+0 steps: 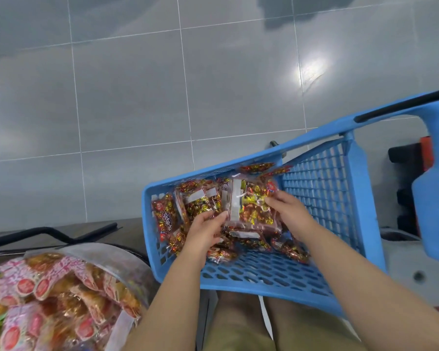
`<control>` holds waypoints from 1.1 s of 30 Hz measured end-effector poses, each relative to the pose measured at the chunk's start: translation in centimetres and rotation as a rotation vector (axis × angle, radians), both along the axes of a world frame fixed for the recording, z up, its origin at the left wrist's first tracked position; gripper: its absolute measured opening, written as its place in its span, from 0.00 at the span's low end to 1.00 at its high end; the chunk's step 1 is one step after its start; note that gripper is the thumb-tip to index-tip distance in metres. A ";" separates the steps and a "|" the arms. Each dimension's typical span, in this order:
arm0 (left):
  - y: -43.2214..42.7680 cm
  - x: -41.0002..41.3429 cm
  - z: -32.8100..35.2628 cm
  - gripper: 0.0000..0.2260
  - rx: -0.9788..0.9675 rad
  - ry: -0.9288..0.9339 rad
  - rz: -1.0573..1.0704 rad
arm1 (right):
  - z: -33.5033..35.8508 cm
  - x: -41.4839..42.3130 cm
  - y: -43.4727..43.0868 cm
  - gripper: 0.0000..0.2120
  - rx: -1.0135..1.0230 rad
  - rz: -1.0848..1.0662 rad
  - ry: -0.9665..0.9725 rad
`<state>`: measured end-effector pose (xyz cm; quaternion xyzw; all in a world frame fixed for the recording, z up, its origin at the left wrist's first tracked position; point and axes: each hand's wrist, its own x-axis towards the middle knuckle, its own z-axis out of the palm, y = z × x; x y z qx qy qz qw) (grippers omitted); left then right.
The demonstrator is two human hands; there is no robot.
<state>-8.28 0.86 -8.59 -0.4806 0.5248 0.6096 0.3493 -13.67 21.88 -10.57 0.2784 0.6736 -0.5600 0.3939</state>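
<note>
We grip the clear packet of red-gold wrapped sweets inside the blue plastic mesh basket. Our left hand pinches its left edge and our right hand its right, with the long axis running near-to-far.

Candy packet lettering too small, blurry.

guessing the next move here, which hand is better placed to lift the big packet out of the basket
Probably right: the right hand grips the packet by its upper corner inside the blue basket; the left hand only meets its lower edge, hold unclear.
</note>
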 end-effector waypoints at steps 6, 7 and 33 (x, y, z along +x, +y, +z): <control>1.6 -0.6 -0.2 0.18 0.199 -0.002 0.073 | 1.1 0.1 -0.3 0.11 -0.178 0.397 -0.188; 1.5 -0.4 -0.6 0.18 0.177 -0.005 0.109 | 0.9 -0.2 -0.5 0.13 -0.153 0.362 -0.154; -0.3 1.2 -3.0 0.09 0.019 0.133 0.177 | 5.1 -4.2 0.3 0.06 0.292 0.527 0.415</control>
